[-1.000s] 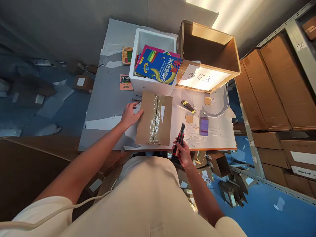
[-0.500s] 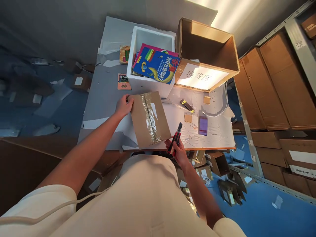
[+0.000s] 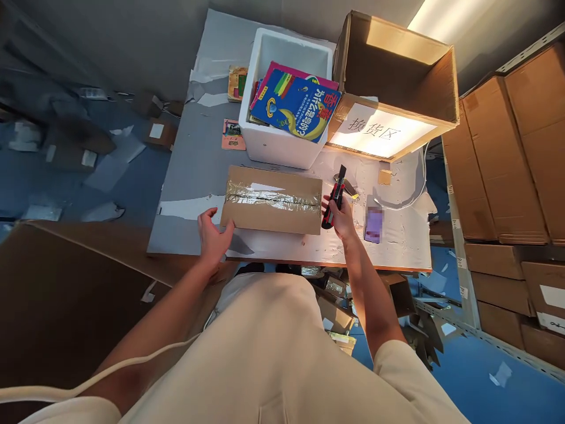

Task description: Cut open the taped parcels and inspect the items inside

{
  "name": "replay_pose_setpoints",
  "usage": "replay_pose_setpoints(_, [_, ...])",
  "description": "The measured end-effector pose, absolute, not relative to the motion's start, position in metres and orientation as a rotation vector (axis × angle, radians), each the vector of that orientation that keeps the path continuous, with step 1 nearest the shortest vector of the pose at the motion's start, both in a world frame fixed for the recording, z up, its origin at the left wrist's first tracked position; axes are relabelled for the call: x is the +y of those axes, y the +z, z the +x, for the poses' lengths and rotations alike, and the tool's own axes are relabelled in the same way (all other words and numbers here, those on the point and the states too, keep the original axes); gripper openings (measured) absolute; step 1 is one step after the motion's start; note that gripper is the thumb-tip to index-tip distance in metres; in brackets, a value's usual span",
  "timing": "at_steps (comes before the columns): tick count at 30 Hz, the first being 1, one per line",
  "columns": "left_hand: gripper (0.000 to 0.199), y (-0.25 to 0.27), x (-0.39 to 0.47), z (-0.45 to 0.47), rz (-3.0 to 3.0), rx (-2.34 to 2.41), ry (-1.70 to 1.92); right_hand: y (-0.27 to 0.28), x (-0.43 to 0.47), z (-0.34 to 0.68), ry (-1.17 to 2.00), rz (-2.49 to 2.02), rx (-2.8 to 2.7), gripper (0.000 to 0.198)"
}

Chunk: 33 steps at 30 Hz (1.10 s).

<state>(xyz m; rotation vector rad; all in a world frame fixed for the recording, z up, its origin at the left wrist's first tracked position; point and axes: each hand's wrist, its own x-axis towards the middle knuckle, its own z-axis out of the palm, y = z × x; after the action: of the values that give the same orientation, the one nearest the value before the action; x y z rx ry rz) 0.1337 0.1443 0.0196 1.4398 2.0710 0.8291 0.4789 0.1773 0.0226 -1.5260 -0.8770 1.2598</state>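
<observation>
A taped cardboard box (image 3: 273,221) lies lengthwise across the table before me, with shiny clear tape along its top seam and a white label strip under the tape. My left hand (image 3: 215,238) is at the box's left end, fingers spread, its thumb by the near left corner; whether the thumb presses on it I cannot tell. Wrapped in my right hand (image 3: 343,218) is a red and black utility knife (image 3: 334,203), blade pointing away from me, just off the box's right end. Partly hidden behind it lies a second, yellow and black utility knife (image 3: 352,189).
A white foam box (image 3: 282,147) with books (image 3: 295,106) stands behind the cardboard box. Right of it is a large open carton (image 3: 397,100) with a handwritten sign. A blurred purple item (image 3: 374,225) and a cable (image 3: 397,205) lie at right. Shelves hold cartons (image 3: 489,165).
The cardboard box has turned from pointing away from me to lying crosswise. My left hand has come nearer and loosened from its far corner; my right hand has moved up with the knife.
</observation>
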Motion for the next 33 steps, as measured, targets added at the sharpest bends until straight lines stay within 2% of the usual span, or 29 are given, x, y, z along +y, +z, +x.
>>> replay_pose_setpoints(3, [0.062, 0.029, 0.166, 0.138, 1.844, 1.921, 0.766, 0.027, 0.145, 0.493, 1.328, -1.606, -0.916, 0.043])
replay_pose_setpoints(6, [0.069, 0.034, 0.182, 0.152, 2.164, 1.728, 0.529, 0.031, 0.117, 0.506, 1.468, -1.608, -1.005, 0.060])
replay_pose_setpoints(8, [0.083, 0.035, 0.186, 0.162, 2.308, 1.647, 0.364, 0.034, 0.109, 0.510, 1.499, -1.605, -1.054, 0.069])
replay_pose_setpoints(12, [0.101, 0.033, 0.184, 0.175, 2.387, 1.651, 0.191, 0.043, 0.114, 0.509, 1.498, -1.686, -1.168, 0.068])
replay_pose_setpoints(21, [0.106, 0.033, 0.176, 0.178, 2.354, 1.705, 0.164, 0.086, 0.131, 0.491, 1.489, -2.013, -1.366, 0.063])
replay_pose_setpoints(33, [0.111, 0.042, 0.183, 0.182, 2.265, 1.707, -0.040, 0.108, 0.170, 0.518, 1.633, -2.037, -1.797, 0.064])
